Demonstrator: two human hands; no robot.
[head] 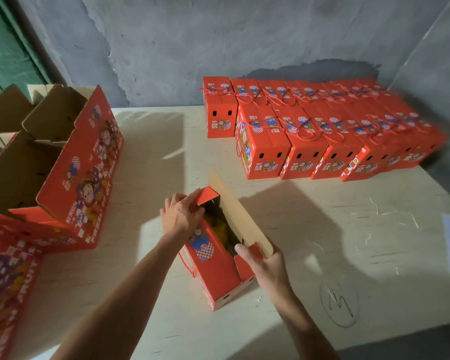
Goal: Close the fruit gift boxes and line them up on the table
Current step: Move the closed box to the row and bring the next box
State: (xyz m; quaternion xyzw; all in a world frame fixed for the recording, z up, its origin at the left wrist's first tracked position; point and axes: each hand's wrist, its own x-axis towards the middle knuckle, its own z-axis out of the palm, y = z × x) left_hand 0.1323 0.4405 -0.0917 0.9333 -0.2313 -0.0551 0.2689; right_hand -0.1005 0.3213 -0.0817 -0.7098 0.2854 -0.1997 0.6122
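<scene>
Hands on open gift box [213,258], counter [322,229] centre: your left hand [181,216] pinches far flap [205,195], right hand [265,263] grips near flap [247,266].

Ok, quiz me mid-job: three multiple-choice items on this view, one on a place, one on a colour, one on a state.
1. Where do the closed boxes stand?
A. far right, by the wall
B. near left corner
C. on the floor

2. The box being worked on is mainly:
A. green
B. red
C. white

3. That box is:
A. closed
B. open, flaps up
C. crushed flat

Key: 1 A, they stand in rows against the wall; 2 B, its printed sides are red; 3 B, the left hand and right hand each hold an end flap and the long flap stands up.
</scene>
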